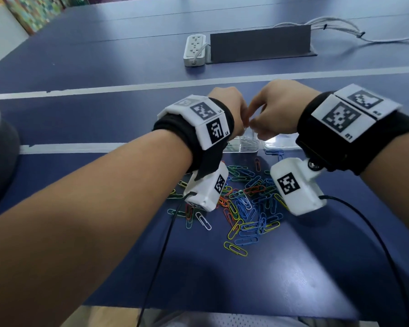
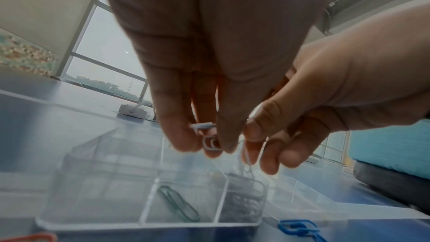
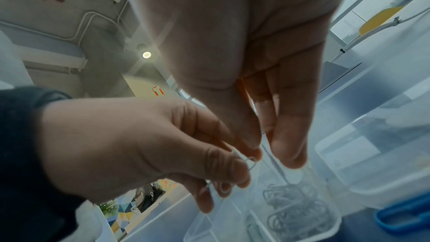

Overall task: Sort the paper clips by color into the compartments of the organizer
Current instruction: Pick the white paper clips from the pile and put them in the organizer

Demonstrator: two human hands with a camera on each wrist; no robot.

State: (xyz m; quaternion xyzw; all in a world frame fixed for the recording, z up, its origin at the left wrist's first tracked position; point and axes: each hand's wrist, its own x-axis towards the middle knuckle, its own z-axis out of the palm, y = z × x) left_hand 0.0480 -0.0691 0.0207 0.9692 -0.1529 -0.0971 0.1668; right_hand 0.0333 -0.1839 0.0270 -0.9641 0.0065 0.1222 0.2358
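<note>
Both hands meet above the clear organizer (image 1: 243, 147). My left hand (image 2: 209, 147) pinches white paper clips (image 2: 210, 143) between thumb and fingers. My right hand (image 3: 263, 152) pinches another white clip (image 2: 246, 157) that hangs down over the compartment of white clips (image 2: 242, 203); it seems linked to the ones in my left hand. A single green clip (image 2: 179, 203) lies in the neighbouring compartment. In the head view the left hand (image 1: 241, 121) and right hand (image 1: 255, 126) touch at the fingertips. A mixed pile of coloured clips (image 1: 246, 204) lies on the table in front of the organizer.
The organizer's clear lid (image 1: 279, 142) lies to its right. Blue clips (image 2: 298, 227) and a red clip (image 2: 35, 236) lie beside the box. A white power strip (image 1: 195, 49) and a grey stand (image 1: 260, 43) sit far back on the blue table (image 1: 80, 119).
</note>
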